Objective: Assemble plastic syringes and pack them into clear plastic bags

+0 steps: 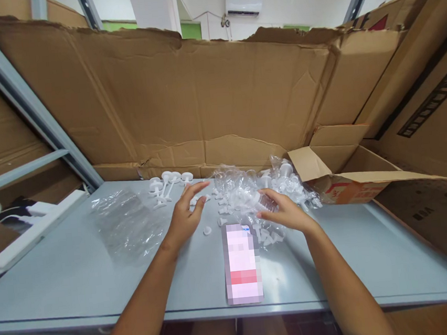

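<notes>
My left hand (186, 216) hovers over the shelf with thumb and fingers apart, holding nothing. Just beyond it lie small white plastic parts, and a small round white cap (207, 230) rests below its thumb. Between the thumb and fingers of my right hand (287, 211) is a clear ribbed plastic piece (267, 203); its exact kind is hard to make out. That hand is at the edge of a heap of clear plastic bags (234, 179) with white parts in and around them. Several white stemmed pieces with round tops (173, 177) stand at the back left.
A phone (242, 265) with a blurred screen lies near the front edge of the grey shelf (195, 286). A flat clear bag (129, 229) is at left, near a white power strip (36, 235). An open cardboard box (352, 189) sits at right; cardboard walls (201, 96) enclose the back.
</notes>
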